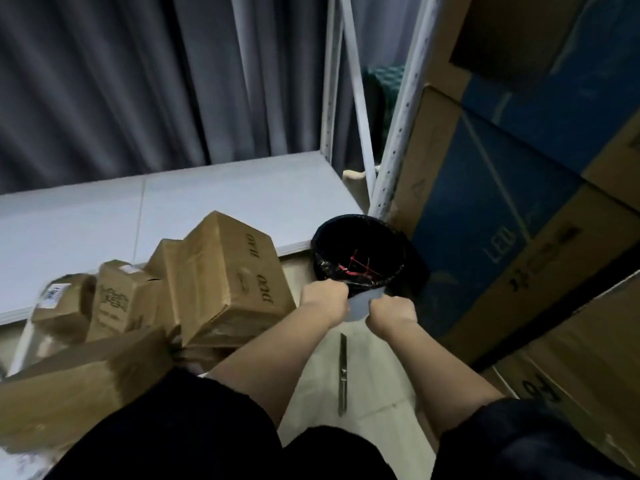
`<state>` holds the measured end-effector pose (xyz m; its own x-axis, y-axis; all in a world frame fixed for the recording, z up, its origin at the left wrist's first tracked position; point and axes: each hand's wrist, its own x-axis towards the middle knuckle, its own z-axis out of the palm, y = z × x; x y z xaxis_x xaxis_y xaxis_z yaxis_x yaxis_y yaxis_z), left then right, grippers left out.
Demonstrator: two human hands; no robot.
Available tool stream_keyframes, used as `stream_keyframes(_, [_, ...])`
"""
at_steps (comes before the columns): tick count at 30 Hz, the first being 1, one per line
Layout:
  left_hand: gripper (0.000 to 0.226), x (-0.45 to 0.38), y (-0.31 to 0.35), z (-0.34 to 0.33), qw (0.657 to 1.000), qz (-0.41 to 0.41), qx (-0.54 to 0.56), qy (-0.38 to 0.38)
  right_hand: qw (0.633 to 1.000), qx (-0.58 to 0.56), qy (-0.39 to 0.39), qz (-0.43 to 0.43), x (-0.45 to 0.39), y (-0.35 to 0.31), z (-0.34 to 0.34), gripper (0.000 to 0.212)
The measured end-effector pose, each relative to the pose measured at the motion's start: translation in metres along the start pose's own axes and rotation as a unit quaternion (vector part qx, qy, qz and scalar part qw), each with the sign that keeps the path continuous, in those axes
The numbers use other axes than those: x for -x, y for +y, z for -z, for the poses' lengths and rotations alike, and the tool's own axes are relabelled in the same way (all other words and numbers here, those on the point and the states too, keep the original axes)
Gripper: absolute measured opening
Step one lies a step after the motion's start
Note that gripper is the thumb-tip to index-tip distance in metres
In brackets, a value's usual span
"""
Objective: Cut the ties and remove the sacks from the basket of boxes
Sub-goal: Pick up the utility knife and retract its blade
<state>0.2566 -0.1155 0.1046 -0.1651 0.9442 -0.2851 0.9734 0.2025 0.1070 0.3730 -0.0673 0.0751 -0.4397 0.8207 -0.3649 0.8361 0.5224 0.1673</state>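
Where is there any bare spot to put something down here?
The grey platform between the curtain and the pile of boxes lies bare. The floor strip between the arms holds a knife. Stacked cartons crowd the right.

I am in a black short-sleeved top of soft, matte cloth, plain and unmarked, filling the bottom of the frame. My left sleeve ends above the elbow with a slightly fuzzy hem, and my right sleeve ends the same way at lower right. Both forearms are bare down to my left hand and right hand, with no watch, ring or glove showing.
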Motion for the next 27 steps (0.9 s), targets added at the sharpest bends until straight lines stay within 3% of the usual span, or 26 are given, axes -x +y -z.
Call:
stream_keyframes(6, [0.029, -0.043, -0.003, -0.097, 0.993, 0.022, 0.077, -0.084, 0.997, -0.037, -0.064, 0.006, -0.043, -0.014, -0.083, 0.031])
stream_keyframes(13, [0.037, -0.068, -0.011, -0.211, 0.95, 0.085, 0.244, -0.173, 0.952, -0.234, -0.172, -0.096, -0.074, -0.034, -0.186, 0.031])
stream_keyframes(17, [0.03, -0.078, -0.007, -0.269, 0.918, 0.114, 0.309, -0.221, 0.88, -0.39, -0.213, -0.167, -0.081, -0.043, -0.228, 0.035])
stream_keyframes(21, [0.007, -0.08, 0.005, -0.306, 0.885, 0.154, 0.376, -0.228, 0.748, -0.581, -0.199, -0.251, -0.086, -0.049, -0.26, 0.054])
stream_keyframes(22, [0.011, -0.078, 0.009, -0.311, 0.88, 0.161, 0.383, -0.23, 0.713, -0.62, -0.2, -0.26, -0.085, -0.05, -0.264, 0.049])
stream_keyframes(24, [0.027, -0.074, 0.012, -0.325, 0.865, 0.201, 0.396, -0.234, 0.659, -0.67, -0.219, -0.262, -0.084, -0.051, -0.269, 0.016])
stream_keyframes(25, [0.035, -0.072, 0.015, -0.334, 0.841, 0.236, 0.419, -0.247, 0.638, -0.686, -0.235, -0.26, -0.083, -0.051, -0.268, 0.004])
stream_keyframes(27, [0.041, -0.07, 0.015, -0.339, 0.796, 0.273, 0.476, -0.254, 0.638, -0.687, -0.254, -0.24, -0.082, -0.051, -0.271, 0.012])
